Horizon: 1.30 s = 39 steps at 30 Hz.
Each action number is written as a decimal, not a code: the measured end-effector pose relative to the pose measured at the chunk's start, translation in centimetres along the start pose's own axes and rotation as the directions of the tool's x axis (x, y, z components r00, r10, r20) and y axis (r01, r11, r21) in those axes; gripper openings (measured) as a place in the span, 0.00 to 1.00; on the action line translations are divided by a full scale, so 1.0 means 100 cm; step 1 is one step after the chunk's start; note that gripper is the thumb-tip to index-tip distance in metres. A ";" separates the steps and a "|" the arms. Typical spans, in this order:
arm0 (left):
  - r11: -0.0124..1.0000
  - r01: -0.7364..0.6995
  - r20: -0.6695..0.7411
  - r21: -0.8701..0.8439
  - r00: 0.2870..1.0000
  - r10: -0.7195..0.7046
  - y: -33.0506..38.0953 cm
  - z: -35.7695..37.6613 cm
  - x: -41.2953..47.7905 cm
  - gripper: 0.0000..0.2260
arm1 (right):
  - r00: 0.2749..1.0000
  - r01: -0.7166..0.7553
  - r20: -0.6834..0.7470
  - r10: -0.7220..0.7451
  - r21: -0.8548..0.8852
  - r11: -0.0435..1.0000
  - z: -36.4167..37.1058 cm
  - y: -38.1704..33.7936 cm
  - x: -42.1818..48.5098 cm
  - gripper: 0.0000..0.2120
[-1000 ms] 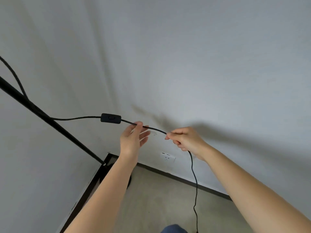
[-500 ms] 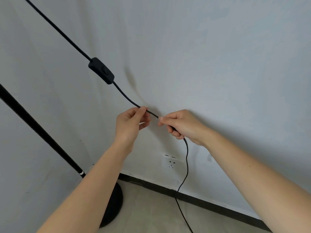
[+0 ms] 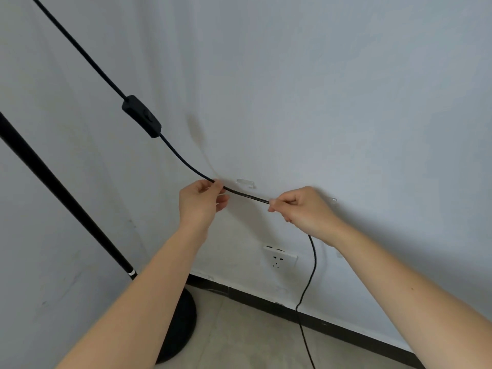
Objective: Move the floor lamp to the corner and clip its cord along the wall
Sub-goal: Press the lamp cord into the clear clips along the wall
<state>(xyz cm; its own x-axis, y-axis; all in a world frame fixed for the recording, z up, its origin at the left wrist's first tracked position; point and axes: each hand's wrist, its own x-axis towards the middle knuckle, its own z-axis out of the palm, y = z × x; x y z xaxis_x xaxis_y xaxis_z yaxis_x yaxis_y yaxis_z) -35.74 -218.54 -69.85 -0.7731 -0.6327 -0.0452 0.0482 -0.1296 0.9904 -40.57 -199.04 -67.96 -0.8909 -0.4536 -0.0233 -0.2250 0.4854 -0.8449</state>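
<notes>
Two bare forearms reach up and forward from the bottom edge, elbows cut off by the frame. Left hand (image 3: pixel 201 202) is raised with its back to the camera, wrist bent slightly, thumb and fingertips pinched together on the cord (image 3: pixel 246 194); the grip is clamped on it. Right hand (image 3: pixel 300 209) sits a little lower and to the right, knuckles up, fingers curled into a loose fist, thumb and forefinger nipping the same cord at its left end, so this grip is clamped on it too. Between the two hands a short run of cord is held nearly straight, just below a small clear plastic clip (image 3: pixel 245 183) stuck on the wall (image 3: pixel 346 102); whether the cord touches the clip, cannot tell. Cord is thin, black, smooth, round. From the left hand it curves up-left to a black oblong inline switch (image 3: pixel 141 119), then runs straight out of the top-left of the frame. Behind the right hand the cord is hidden, then it drops past the wrist, hanging down to the floor (image 3: pixel 253 336) and out of the bottom edge. Floor lamp: matte black pole (image 3: pixel 66 193) leaning across the left side, top cut off, rounded black base (image 3: pixel 181 320) partly hidden behind the left forearm, standing in the corner. White square wall socket (image 3: pixel 279 258) low on the wall, between the arms. Dark skirting strip (image 3: pixel 346 331) along the wall foot. Wall is pale, matte, slightly scuffed; floor beige, smooth.
</notes>
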 end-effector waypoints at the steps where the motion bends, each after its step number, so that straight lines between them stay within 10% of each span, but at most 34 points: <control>1: 1.000 0.026 0.031 0.001 0.999 -0.026 -0.002 0.002 -0.002 0.07 | 1.000 0.017 -0.015 -0.018 -0.015 1.000 0.000 -0.003 -0.001 0.14; 26: 0.995 0.100 0.093 -0.024 0.991 -0.098 -0.009 0.026 0.008 0.10 | 0.969 0.047 -0.205 -0.137 -0.394 0.918 0.001 -0.028 0.001 0.11; 39: 0.998 0.055 -0.026 -0.039 0.998 -0.056 -0.012 0.036 0.008 0.10 | 0.995 -0.012 -0.100 -0.002 -0.144 0.989 -0.007 0.020 -0.028 0.13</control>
<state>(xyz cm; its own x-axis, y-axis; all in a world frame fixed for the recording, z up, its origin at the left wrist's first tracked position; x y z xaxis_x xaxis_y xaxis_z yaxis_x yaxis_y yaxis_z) -38.70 -216.21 -70.58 -0.7578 -0.6442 -0.1041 0.0301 -0.1938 0.9806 -38.77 -196.26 -69.25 -0.9254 -0.3777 0.0320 -0.2685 0.5936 -0.7587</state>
